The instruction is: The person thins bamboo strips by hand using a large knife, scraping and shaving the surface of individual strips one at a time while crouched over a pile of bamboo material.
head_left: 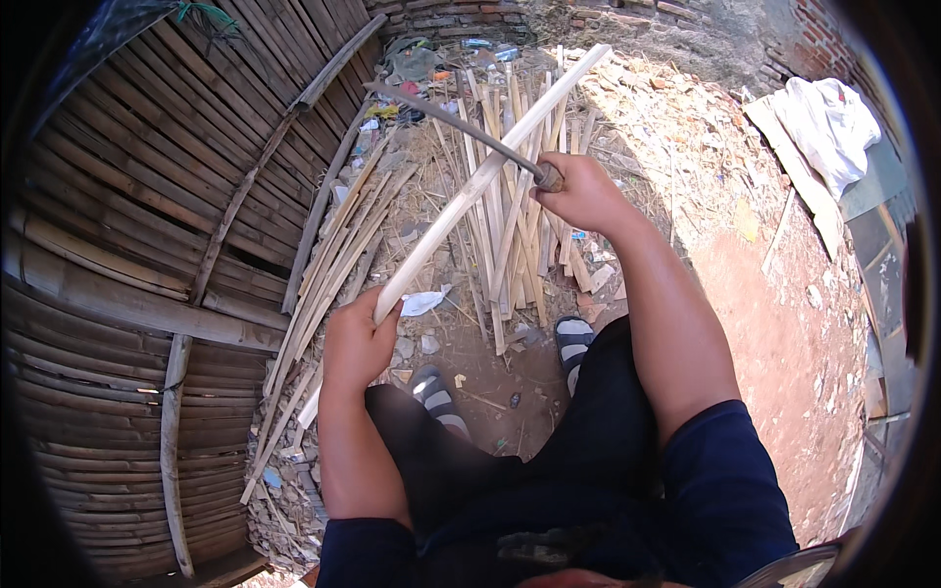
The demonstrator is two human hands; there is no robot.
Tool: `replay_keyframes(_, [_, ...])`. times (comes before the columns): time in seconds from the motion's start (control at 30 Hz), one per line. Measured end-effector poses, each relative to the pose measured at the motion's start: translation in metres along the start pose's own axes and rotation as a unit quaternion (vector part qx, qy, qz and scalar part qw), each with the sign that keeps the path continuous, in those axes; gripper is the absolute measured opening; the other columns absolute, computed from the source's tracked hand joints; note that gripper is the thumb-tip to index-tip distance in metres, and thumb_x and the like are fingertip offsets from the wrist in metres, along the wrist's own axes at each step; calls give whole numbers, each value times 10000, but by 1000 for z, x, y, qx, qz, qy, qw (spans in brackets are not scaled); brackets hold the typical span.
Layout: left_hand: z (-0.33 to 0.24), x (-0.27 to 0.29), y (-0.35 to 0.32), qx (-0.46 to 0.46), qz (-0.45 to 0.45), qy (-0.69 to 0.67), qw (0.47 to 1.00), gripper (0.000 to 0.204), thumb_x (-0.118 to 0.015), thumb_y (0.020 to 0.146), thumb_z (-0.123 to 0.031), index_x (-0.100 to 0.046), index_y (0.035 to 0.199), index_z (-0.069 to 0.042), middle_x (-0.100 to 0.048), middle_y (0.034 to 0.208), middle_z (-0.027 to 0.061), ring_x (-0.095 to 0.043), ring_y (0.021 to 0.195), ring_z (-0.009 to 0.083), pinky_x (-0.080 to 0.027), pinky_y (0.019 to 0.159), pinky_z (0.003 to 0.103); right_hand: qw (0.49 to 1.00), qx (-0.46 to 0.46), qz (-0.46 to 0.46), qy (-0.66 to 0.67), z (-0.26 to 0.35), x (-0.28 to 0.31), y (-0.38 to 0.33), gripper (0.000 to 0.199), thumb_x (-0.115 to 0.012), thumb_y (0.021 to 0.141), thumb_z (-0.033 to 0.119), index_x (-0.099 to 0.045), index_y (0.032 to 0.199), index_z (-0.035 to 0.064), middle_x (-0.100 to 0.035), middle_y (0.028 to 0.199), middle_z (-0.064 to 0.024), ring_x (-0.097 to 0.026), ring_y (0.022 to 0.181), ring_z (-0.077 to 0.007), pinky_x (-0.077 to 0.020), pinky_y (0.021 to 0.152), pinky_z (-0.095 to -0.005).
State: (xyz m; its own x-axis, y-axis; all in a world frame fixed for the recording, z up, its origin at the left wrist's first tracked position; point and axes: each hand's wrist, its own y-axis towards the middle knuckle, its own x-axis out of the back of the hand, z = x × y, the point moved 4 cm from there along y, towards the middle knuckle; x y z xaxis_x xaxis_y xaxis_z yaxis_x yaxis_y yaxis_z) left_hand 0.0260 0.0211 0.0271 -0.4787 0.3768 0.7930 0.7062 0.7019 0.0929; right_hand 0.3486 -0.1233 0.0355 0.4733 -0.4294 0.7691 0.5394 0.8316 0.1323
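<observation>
My left hand (358, 343) is closed around the lower part of a long pale bamboo strip (439, 227). The strip slants up and away to the right, and its bottom end shows below that hand. In my right hand (585, 196) is the handle of a machete (431, 108), its long, narrow dark blade pointing to the far left. Blade and strip cross close to the right hand; whether the edge bites into the strip I cannot tell. Beneath them, a pile of similar pale strips (505, 260) lies on the ground.
A bamboo slat wall (127, 245) stands on the left, with more long strips (338, 235) along its foot. Brick walling (451, 22) closes the far side. White cloth (828, 132) lies at the far right. My sandalled feet (436, 392) are close below the strips, among rubble and litter.
</observation>
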Motion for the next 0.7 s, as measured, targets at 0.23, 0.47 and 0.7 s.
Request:
replay_keyframes(0.23, [6, -14, 4, -6, -7, -4, 1000, 233, -742, 942, -225, -752, 1099, -54, -707, 791, 219, -714, 749, 419, -534, 666, 460, 993, 115, -17, -31, 9, -16, -16, 236, -796, 832, 185, -703, 1002, 49, -709, 839, -219, -701, 815, -414, -548, 758, -481])
replay_keyframes(0.47, [17, -9, 3, -58, -73, -3, 996, 313, -745, 940, -170, -745, 1225, -40, -752, 885, 220, -767, 823, 330, -561, 745, 396, 980, 115, 105, -120, 43, -16, -27, 266, -760, 810, 150, -732, 1068, 92, -724, 890, -197, -714, 935, -419, -556, 808, -526])
replay_keyframes(0.7, [25, -2, 2, -86, -136, 56, 985, 325, -765, 898, -145, -742, 1203, -32, -746, 908, 242, -748, 844, 412, -570, 744, 425, 996, 54, -21, -74, 8, 11, -24, 264, -786, 845, 191, -740, 1087, 95, -727, 916, -212, -701, 908, -427, -552, 787, -508])
